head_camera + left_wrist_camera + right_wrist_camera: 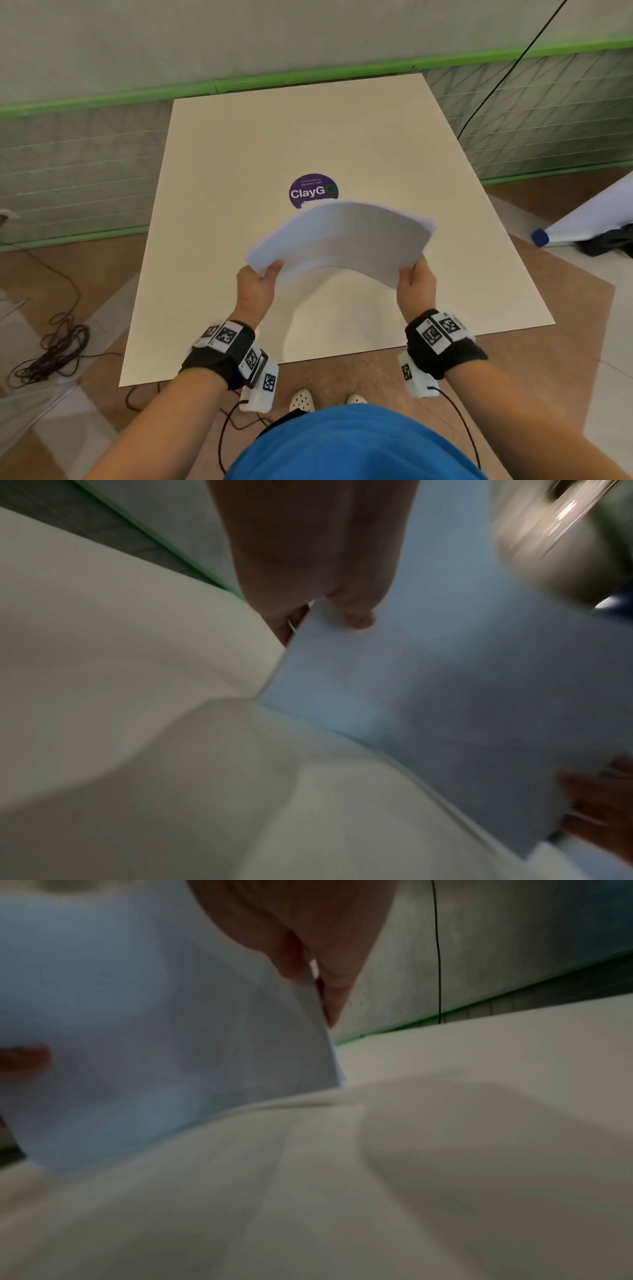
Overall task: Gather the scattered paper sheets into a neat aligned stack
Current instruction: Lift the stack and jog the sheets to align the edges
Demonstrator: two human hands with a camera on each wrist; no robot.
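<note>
A bundle of white paper sheets (342, 240) is held in the air above the cream table (239, 154), bowed upward in the middle. My left hand (262, 274) pinches its near left corner, thumb on top. My right hand (412, 274) pinches the near right corner the same way. In the left wrist view the sheets (428, 683) show from below, with my left fingers (356, 615) under them and the right hand (603, 804) at the far corner. In the right wrist view the paper (154, 1028) hangs from my right fingers (291, 961).
A round purple ClayGo sticker (313, 191) sits mid-table, just beyond the sheets. Tangled black cables (51, 349) lie on the floor at left. A white rolled sheet with a blue cap (541, 237) lies at right. A green-trimmed wall (308, 75) runs behind the table.
</note>
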